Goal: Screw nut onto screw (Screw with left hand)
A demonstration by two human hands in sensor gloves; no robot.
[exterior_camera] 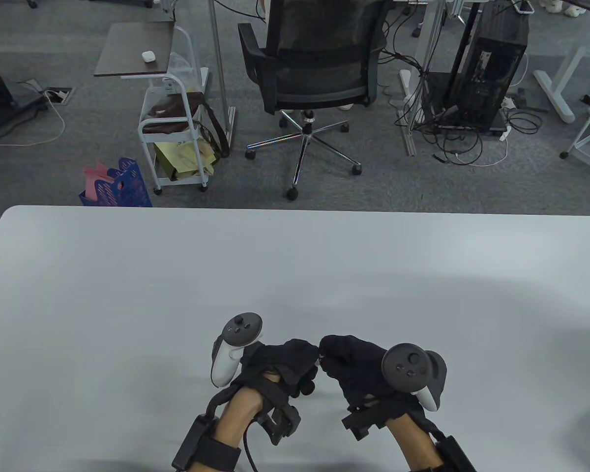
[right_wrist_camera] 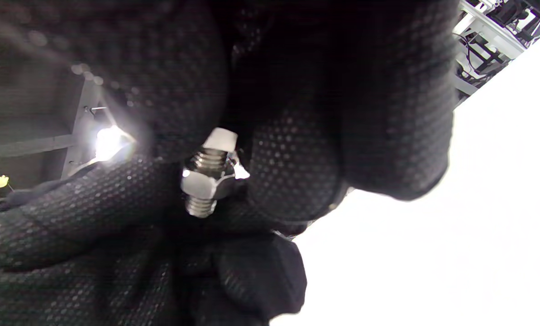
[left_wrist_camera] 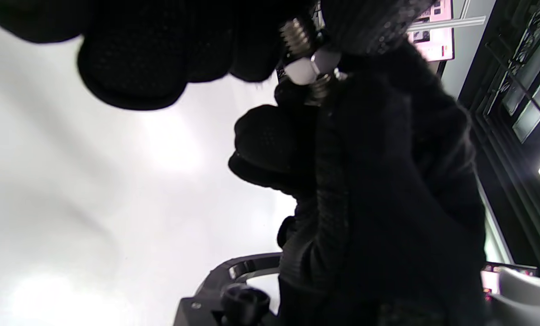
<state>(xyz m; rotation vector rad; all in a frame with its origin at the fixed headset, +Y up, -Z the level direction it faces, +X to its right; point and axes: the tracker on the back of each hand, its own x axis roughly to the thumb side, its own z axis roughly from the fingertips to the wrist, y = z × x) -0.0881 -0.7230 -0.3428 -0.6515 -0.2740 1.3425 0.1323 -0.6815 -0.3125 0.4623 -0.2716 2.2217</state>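
Both hands meet low over the white table (exterior_camera: 128, 295), fingertips together. A steel screw (right_wrist_camera: 209, 159) with a hex nut (right_wrist_camera: 201, 184) partway along its thread shows between the black gloves. My right hand (exterior_camera: 328, 358) grips the screw at its head end; its fingers (right_wrist_camera: 297, 172) wrap around it. My left hand (exterior_camera: 309, 363) pinches at the nut (left_wrist_camera: 305, 69), with bare thread (left_wrist_camera: 295, 35) on both sides of it. In the left wrist view my left fingers (left_wrist_camera: 129, 63) hang from the top. In the table view the gloves hide screw and nut.
The hands sit near the table's front edge, at its middle. A black office chair (exterior_camera: 314, 64) and a small white cart (exterior_camera: 174, 142) stand on the floor beyond the far edge.
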